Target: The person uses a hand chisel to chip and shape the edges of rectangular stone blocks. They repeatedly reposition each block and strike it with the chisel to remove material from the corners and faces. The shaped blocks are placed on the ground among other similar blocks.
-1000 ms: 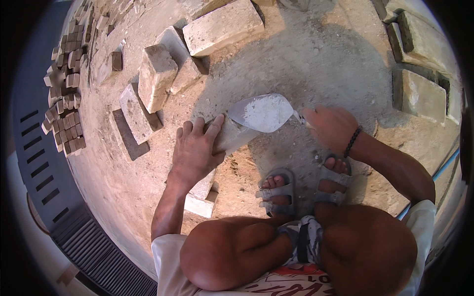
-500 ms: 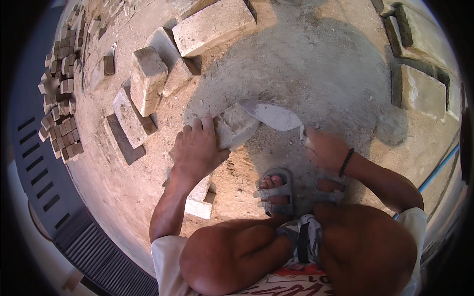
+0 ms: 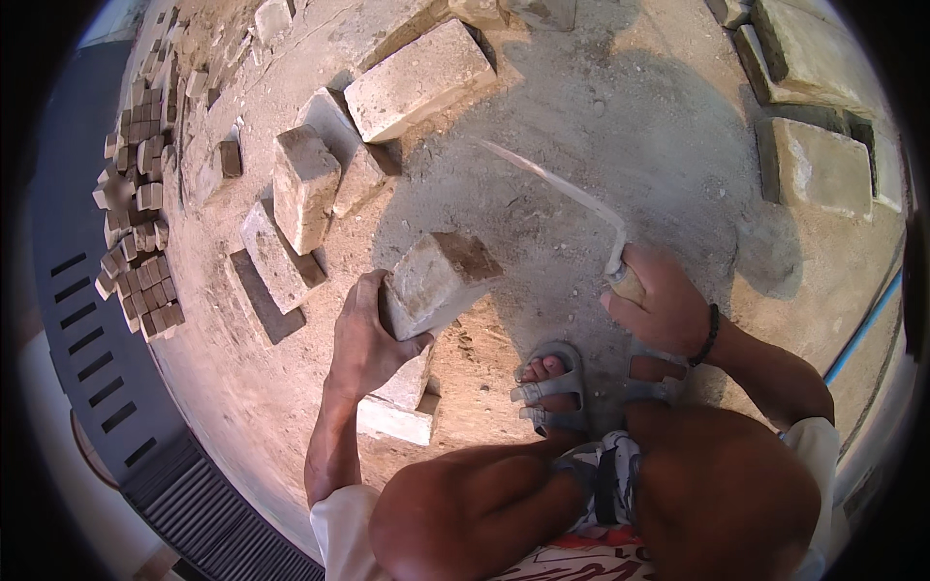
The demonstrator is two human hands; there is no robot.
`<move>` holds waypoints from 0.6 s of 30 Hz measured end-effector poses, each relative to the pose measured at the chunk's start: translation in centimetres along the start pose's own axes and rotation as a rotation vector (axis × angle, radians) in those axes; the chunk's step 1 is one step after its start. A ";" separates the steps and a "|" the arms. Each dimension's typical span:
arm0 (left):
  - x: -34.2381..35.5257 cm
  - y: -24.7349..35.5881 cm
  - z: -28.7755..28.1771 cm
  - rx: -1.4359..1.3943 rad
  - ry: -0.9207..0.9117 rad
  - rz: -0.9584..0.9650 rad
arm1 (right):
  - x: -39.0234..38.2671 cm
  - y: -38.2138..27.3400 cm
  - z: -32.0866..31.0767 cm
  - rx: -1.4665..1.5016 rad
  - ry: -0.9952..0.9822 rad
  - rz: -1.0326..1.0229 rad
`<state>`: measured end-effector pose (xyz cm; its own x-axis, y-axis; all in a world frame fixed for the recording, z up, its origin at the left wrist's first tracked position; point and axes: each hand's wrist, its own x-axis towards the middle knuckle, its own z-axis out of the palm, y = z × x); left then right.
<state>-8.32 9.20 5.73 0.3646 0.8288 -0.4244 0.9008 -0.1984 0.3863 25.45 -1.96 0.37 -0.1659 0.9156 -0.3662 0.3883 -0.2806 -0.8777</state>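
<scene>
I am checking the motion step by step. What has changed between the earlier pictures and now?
The trowel in the right hand left the brick: it lay flat on it, now it is lifted clear, edge-on, blade pointing up-left. The left hand turned the brick, so a brown end face shows. Both grips stayed, and so did the loose bricks on the sandy ground and the squat.

The person wears a white short-sleeved shirt [image 3: 334,523] with a red and black print across the front at the lower edge of the view, and patterned grey and white shorts [image 3: 605,474] that show between the bare knees. A dark bead bracelet [image 3: 710,334] circles the wrist of the right hand [image 3: 664,305], while the left hand [image 3: 363,344] and its forearm are bare. Both feet sit in grey strapped sandals [image 3: 552,387] with open toes.
</scene>
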 end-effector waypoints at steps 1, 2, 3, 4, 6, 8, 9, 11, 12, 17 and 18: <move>-0.9 -0.3 0.0 -0.038 0.049 -0.013 | -0.7 -2.3 0.3 0.064 -0.063 -0.027; -1.2 -0.7 0.5 -0.092 0.094 -0.007 | -1.1 -3.7 0.6 0.113 -0.113 -0.039; -2.0 -0.7 0.5 -0.079 0.149 -0.016 | -0.8 -3.9 1.6 0.081 -0.171 -0.101; -2.8 -0.9 0.4 -0.090 0.189 -0.023 | -0.1 -3.4 3.4 0.048 -0.230 -0.164; -2.6 -1.5 1.8 -0.165 0.226 0.008 | 1.2 0.1 5.5 -0.049 -0.258 -0.100; -3.5 -1.7 2.0 -0.172 0.281 0.003 | 3.7 3.5 6.4 -0.118 -0.249 0.044; -4.1 -2.7 2.3 -0.200 0.314 -0.011 | 4.0 2.1 6.4 -0.064 -0.239 0.004; -5.4 -2.9 2.2 -0.235 0.364 -0.028 | 3.3 -2.4 5.3 0.042 -0.242 -0.057; -5.6 -3.0 2.1 -0.269 0.389 -0.011 | 2.6 -4.5 4.6 0.077 -0.255 -0.122; -5.5 -4.5 2.4 -0.350 0.415 0.038 | 1.9 -5.8 5.8 -0.009 -0.363 -0.364; -5.3 -4.6 2.8 -0.313 0.413 0.045 | 2.9 -4.4 5.9 -0.026 -0.309 -0.257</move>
<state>-13.72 4.20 3.93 0.2205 0.9730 -0.0678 0.7497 -0.1246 0.6499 17.89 0.24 1.28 -0.5236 0.8244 -0.2152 0.3209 -0.0432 -0.9461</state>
